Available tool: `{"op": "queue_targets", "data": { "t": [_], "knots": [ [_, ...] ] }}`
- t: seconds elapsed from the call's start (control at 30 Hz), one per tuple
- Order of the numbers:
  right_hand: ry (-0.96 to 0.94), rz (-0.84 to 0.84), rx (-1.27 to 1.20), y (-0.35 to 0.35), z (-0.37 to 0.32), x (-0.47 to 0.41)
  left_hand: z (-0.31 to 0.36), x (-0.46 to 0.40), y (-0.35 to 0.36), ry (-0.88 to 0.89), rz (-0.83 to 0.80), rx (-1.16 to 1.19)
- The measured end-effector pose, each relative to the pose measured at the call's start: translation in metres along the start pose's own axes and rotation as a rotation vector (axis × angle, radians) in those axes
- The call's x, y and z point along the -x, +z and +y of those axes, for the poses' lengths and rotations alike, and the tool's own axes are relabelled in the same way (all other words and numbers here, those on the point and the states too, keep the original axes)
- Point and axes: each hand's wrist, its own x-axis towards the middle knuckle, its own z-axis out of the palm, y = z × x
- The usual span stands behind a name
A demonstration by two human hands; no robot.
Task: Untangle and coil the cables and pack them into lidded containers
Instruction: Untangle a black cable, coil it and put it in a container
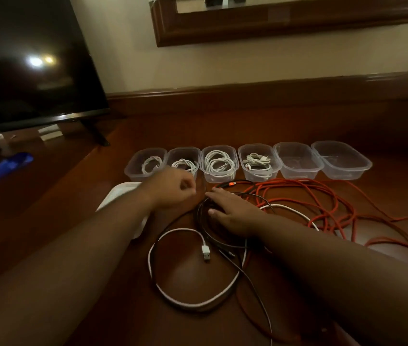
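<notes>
Six clear plastic containers stand in a row. The four on the left each hold a coiled white cable, and the two on the right hold nothing. In front of them lies a tangle: a black cable coil, a white cable looped at the front with its USB plug, and a long red cable spread to the right. My right hand lies flat on the black coil, fingers spread. My left hand hovers just left of it, its fingers pinched on a thin black strand.
A stack of white lids lies partly under my left forearm. A dark TV on its stand fills the far left. A blue object and a remote lie below the TV. A wooden wall ledge runs behind the containers.
</notes>
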Motion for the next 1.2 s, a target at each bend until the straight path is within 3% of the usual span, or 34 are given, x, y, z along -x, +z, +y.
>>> {"op": "queue_targets", "data": {
  "t": [0.1, 0.27, 0.37, 0.47, 0.57, 0.73, 0.87, 1.03, 1.13, 1.2],
  "knots": [
    [0.002, 0.092, -0.02, -0.014, -0.007, 0.014, 0.029, 0.036, 0.011, 0.124, -0.13, -0.12],
    [0.036, 0.19, 0.113, -0.026, -0.031, 0.071, 0.055, 0.08, 0.028, 0.132, -0.213, -0.177],
    [0.146, 0.072, 0.08, -0.02, -0.045, 0.109, 0.071, 0.096, 0.039, 0.151, -0.201, -0.167],
    [0.232, -0.169, 0.232, -0.006, -0.052, 0.133, 0.083, 0.104, 0.047, 0.132, -0.14, -0.219],
    [0.26, -0.157, 0.232, 0.005, -0.052, 0.146, 0.092, 0.106, 0.052, 0.136, -0.04, -0.181],
    [0.265, 0.145, -0.06, -0.014, -0.064, 0.166, 0.113, 0.102, 0.053, 0.249, 0.037, 0.121],
    [0.217, 0.356, -0.165, -0.036, -0.075, 0.174, 0.122, 0.089, 0.048, 0.183, 0.195, 0.191],
    [0.154, 0.498, -0.743, -0.073, -0.09, 0.181, 0.122, 0.076, 0.053, 0.024, 0.312, 0.346],
    [0.034, 0.545, -1.382, -0.094, -0.098, 0.182, 0.12, 0.075, 0.059, -0.002, 0.296, 0.353],
    [-0.026, 0.559, -1.408, -0.108, -0.104, 0.183, 0.119, 0.075, 0.059, -0.037, 0.254, 0.348]
  ]
}}
